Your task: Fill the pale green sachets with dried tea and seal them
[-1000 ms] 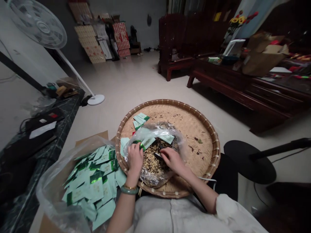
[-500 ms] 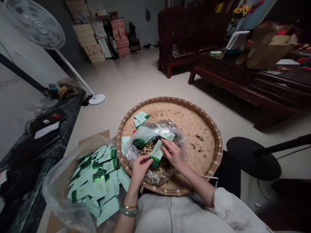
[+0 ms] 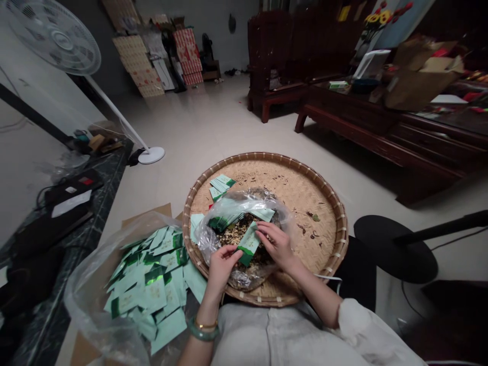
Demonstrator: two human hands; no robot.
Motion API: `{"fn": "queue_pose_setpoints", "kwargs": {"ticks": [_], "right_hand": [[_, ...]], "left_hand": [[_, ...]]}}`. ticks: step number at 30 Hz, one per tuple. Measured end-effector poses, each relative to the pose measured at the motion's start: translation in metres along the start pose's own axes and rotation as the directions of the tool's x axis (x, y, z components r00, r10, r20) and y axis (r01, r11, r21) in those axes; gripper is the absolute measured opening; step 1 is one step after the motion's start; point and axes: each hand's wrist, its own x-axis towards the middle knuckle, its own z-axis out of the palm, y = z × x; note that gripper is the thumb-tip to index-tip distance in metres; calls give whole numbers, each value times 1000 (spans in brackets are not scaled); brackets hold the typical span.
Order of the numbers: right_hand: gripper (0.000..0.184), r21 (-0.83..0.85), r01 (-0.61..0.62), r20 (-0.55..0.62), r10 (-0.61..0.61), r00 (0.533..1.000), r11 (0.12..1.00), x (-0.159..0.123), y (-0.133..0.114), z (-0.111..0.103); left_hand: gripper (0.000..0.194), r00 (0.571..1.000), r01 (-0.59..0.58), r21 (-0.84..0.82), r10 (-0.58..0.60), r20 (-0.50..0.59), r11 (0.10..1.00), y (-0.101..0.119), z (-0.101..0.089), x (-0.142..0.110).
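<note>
Between my two hands is a pale green sachet (image 3: 249, 242) with a dark green end, tilted above the contents of a clear plastic bag (image 3: 208, 229). My left hand (image 3: 224, 264) pinches its lower left corner. At the upper right edge, my right hand (image 3: 277, 244) grips it with thumb and fingers. Inside the bag lie dried loose pieces (image 3: 236, 232), light and dark mixed, along with a row of more sachets (image 3: 227, 214). The bag rests on a round woven bamboo tray (image 3: 305, 188). A small stack of sachets (image 3: 221, 184) lies farther back on the tray.
A plastic-lined cardboard box (image 3: 86, 351) at my left holds a heap of green sachets (image 3: 152, 284). A white standing fan (image 3: 151, 155) is behind it. Dark wooden furniture (image 3: 358, 119) stands at the right, near a black round base (image 3: 394, 249).
Both hands and the sachet have shifted slightly to the right. The grip on the sachet looks the same, and the view has moved a little.
</note>
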Motion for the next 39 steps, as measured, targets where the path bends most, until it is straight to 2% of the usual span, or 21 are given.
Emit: {"fn": "queue_pose_setpoints", "kwargs": {"ticks": [2,3,6,9,11,14,17,20,23,25,27,28,29,30,31,32,34,35,37,39], "right_hand": [[10,-41,-71,-27,70,997,997,1,-2,-2],[12,-71,-87,-31,84,996,994,2,-4,-3],[16,-89,-83,37,87,996,993,0,-9,-8],[15,-6,-134,143,134,981,991,-5,-13,-10],[14,23,-227,192,219,957,974,-9,-13,-8],[16,105,-445,278,404,871,889,-14,-12,-2],[26,289,-627,372,519,770,723,-16,-12,1],[35,427,-725,515,513,687,541,-16,-15,0],[47,410,-818,672,473,570,402,-18,-18,-3],[53,360,-856,718,476,508,371,-19,-17,-4],[57,323,-862,718,492,492,391,-20,-16,-4],[57,313,-855,711,495,499,413,-20,-15,-4],[57,309,-844,701,495,513,438,-20,-15,-3],[57,310,-831,689,492,532,462,-20,-15,-2],[56,314,-817,677,489,550,484,-20,-15,0],[55,316,-806,666,488,564,501,-20,-15,1],[53,306,-802,655,498,568,512,-22,-16,6],[52,298,-808,658,504,559,507,-23,-15,8],[50,294,-828,667,518,535,477,-26,-15,11],[48,312,-840,661,534,527,443,-27,-14,13]], "left_hand": [[22,998,-59,49,60,-19,997,0,-1,1],[21,995,-87,70,90,-36,994,-1,-2,1],[20,985,-128,101,139,-104,987,-2,-4,4],[24,986,-107,53,113,-121,993,-3,-4,5],[29,995,-50,-36,47,-87,998,-4,-2,4],[34,999,31,-142,-34,-22,989,-5,0,1],[37,998,60,-180,-60,6,982,-8,1,-2],[39,997,76,-185,-73,21,980,-11,-2,0],[38,998,37,-115,-30,60,993,-16,-5,2],[36,995,-17,-29,19,96,999,-18,-7,3],[35,990,-124,98,116,79,987,-17,-8,2],[35,977,-212,188,206,49,959,-16,-8,0],[37,947,-315,298,321,30,901,-13,-8,-2],[40,896,-418,415,443,39,808,-11,-7,-5],[44,833,-509,522,545,96,684,-9,-6,-8],[49,777,-578,599,599,194,555,-7,-5,-10],[53,709,-661,657,587,390,362,-6,-1,-15],[55,693,-680,663,568,444,312,-7,0,-16],[57,677,-700,659,551,488,275,-12,2,-16],[54,668,-712,643,554,497,282,-17,2,-13]]}}
